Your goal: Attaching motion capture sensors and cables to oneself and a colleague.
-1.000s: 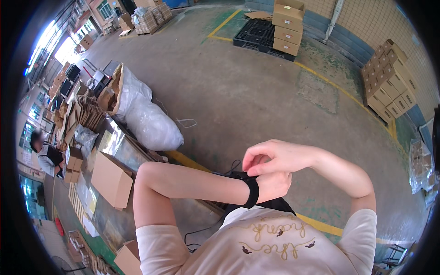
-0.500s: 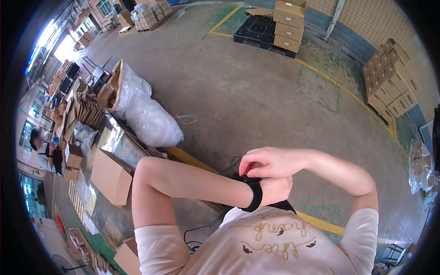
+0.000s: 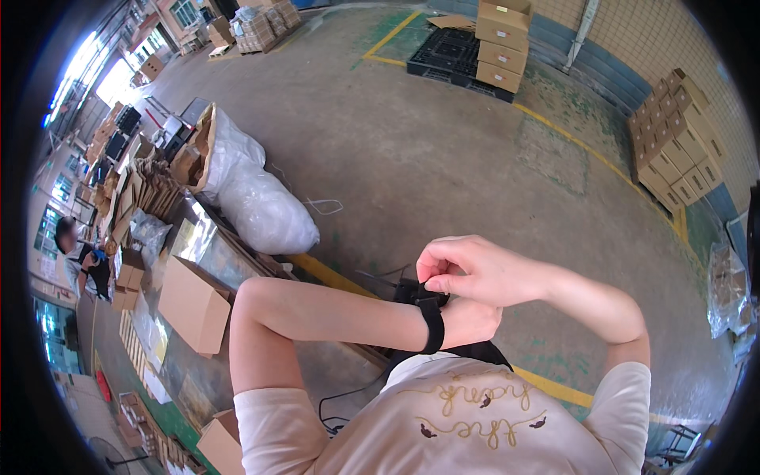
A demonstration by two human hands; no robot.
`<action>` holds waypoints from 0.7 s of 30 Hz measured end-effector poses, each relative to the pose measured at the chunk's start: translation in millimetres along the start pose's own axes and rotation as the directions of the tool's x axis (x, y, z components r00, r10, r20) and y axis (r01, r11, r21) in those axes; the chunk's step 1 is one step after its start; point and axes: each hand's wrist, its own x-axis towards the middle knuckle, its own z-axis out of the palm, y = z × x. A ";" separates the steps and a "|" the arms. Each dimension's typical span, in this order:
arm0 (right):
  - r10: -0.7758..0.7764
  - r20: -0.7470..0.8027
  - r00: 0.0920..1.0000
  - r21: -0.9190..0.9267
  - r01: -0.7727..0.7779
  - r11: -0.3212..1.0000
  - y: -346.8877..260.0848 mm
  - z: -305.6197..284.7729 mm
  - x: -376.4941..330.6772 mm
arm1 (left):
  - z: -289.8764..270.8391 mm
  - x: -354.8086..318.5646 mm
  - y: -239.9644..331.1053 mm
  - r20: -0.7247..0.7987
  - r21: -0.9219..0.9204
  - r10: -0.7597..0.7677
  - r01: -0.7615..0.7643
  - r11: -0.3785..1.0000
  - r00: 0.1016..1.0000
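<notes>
My left forearm reaches across my body, with a black strap [image 3: 433, 331] around its wrist. On that strap sits a small black device [image 3: 408, 290], partly covered by my fingers. The back of my left hand [image 3: 476, 324] shows beyond the strap, but its fingers are hidden. Coming over from the right, my right hand [image 3: 475, 267] bends down above the left wrist. Its thumb and curled fingers pinch the black device at the strap. A thin dark cable [image 3: 356, 392] runs beside my shirt.
To my left, an open carton [image 3: 194, 305] stands on a worktable [image 3: 198, 237], near flattened cardboard. A stuffed white plastic bag [image 3: 265, 210] lies beyond it. A person [image 3: 87, 265] stands far left. Stacked cartons [image 3: 677, 150] stand right; a black pallet [image 3: 451, 54] holds boxes ahead.
My right hand has risen slightly and tilts the black device up from the left wrist. The strap has shifted a little to the left. The person at far left has moved an arm.
</notes>
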 end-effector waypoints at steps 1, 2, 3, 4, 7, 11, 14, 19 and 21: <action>-0.039 -0.069 0.997 -0.044 0.036 0.998 -4.1 2.0 -2.8 | 0.6 0.6 0.7 -0.012 -0.046 -0.023 0.023 0.999 1.000; -0.042 -0.071 0.997 -0.049 0.038 0.998 -6.9 5.6 -4.8 | 0.8 -0.1 2.1 -0.014 -0.041 -0.023 0.022 0.999 1.000; -0.065 -0.091 0.994 -0.069 0.059 0.996 -3.2 8.6 -3.7 | -1.8 -1.1 -1.7 -0.086 -0.155 -0.059 0.045 0.987 0.995; -0.088 -0.110 0.990 -0.088 0.079 0.993 0.7 11.0 -2.9 | 0.6 -2.1 -3.5 -0.153 -0.269 -0.104 0.060 0.961 0.983; -0.093 -0.143 0.985 -0.115 0.076 0.990 6.2 17.0 -3.4 | 8.1 -9.6 -13.1 -0.167 -0.345 -0.164 0.098 0.934 0.972; -0.183 -0.233 0.955 -0.138 0.154 0.978 2.4 24.8 -8.0 | 7.7 -16.1 -22.2 -0.201 -0.479 -0.277 0.153 0.864 0.940; -0.185 -0.287 0.940 -0.136 0.151 0.979 -5.3 25.7 -10.6 | 8.1 -20.3 -30.8 -0.213 -0.579 -0.364 0.183 0.795 0.907; -0.271 -0.340 0.900 -0.180 0.221 0.959 -1.8 34.6 -7.5 | 10.8 -25.3 -46.1 -0.216 -0.732 -0.491 0.193 0.654 0.844; -0.332 -0.342 0.879 -0.246 0.258 0.934 1.2 37.7 -7.0 | 11.3 -27.7 -52.6 -0.207 -0.784 -0.541 0.193 0.590 0.815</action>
